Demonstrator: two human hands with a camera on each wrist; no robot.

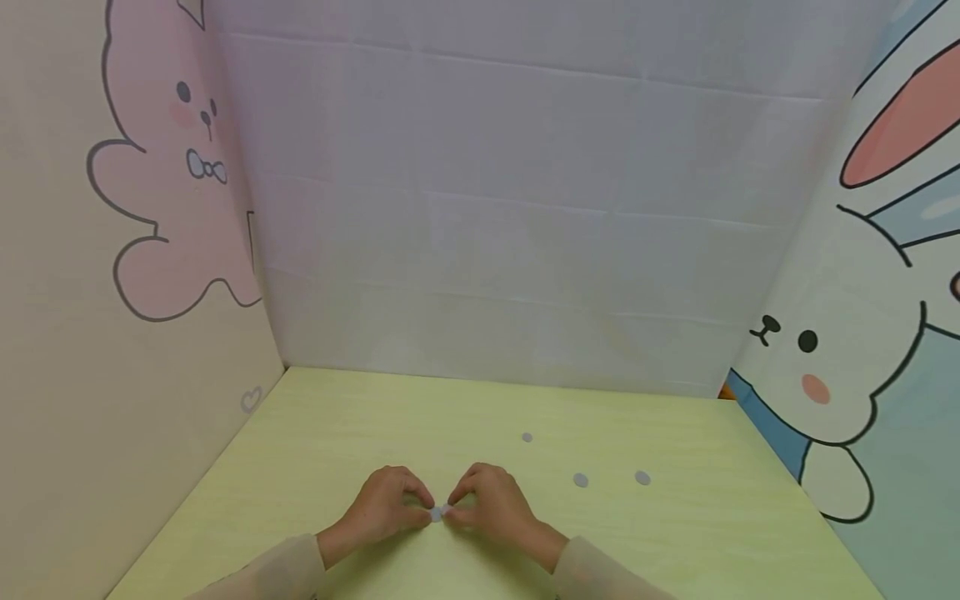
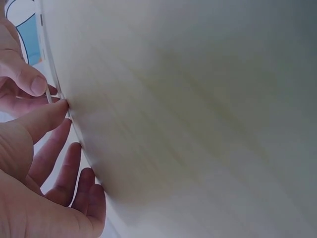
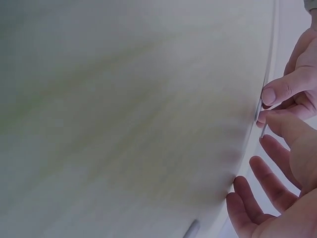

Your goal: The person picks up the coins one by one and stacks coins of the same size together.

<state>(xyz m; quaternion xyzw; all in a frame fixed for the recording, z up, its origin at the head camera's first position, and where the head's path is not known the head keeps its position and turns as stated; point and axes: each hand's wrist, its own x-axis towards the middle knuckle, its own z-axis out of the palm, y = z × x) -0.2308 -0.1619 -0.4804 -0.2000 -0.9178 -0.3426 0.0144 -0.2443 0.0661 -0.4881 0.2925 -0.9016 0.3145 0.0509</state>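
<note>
My left hand (image 1: 388, 502) pinches a small round grey disc (image 1: 437, 514), coin-like in shape, between thumb and forefinger just over the table. Facing it, my right hand (image 1: 491, 504) pinches a second pale disc (image 1: 447, 508). The two discs are side by side, very close together; whether they touch I cannot tell. From the right wrist view, both discs appear edge-on, the left hand's disc (image 3: 258, 110) and the right hand's disc (image 3: 264, 130). The other fingers of both hands are spread loosely near the tabletop.
Three more grey discs lie flat on the pale yellow-green table (image 1: 360, 425): a far disc (image 1: 527, 437), a middle disc (image 1: 581, 480) and a right disc (image 1: 642, 477). A white cloth wall (image 1: 510, 250) stands behind, with rabbit-printed panels on both sides.
</note>
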